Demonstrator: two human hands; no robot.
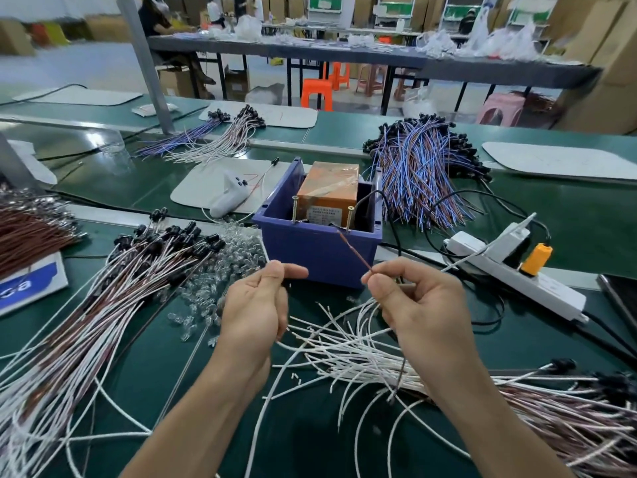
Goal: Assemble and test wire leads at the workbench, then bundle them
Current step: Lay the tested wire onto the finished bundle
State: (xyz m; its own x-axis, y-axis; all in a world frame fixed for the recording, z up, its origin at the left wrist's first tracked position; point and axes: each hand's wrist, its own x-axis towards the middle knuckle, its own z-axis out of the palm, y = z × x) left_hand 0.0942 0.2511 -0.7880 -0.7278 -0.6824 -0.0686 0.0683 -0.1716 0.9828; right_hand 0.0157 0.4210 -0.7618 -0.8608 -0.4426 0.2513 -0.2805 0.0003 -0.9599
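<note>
Left hand (255,305) is curling in, hiding anything held. Right hand (417,305) is covering the brown wire (355,250) below its pinch. Orange box (327,191) label is showing too small to read.

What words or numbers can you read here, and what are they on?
"ca": white letters, cut off, on the blue-and-white card.
On the orange box, the label: too small to read.
On the white mat, the red scribble: cannot be read.

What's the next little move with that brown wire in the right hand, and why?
Probably nudge the brown wire forward onto the nearer screw in the blue box. The right hand pinches it with the tip aimed there, seemingly not yet touching; the two upright screws look like test contacts.
</note>
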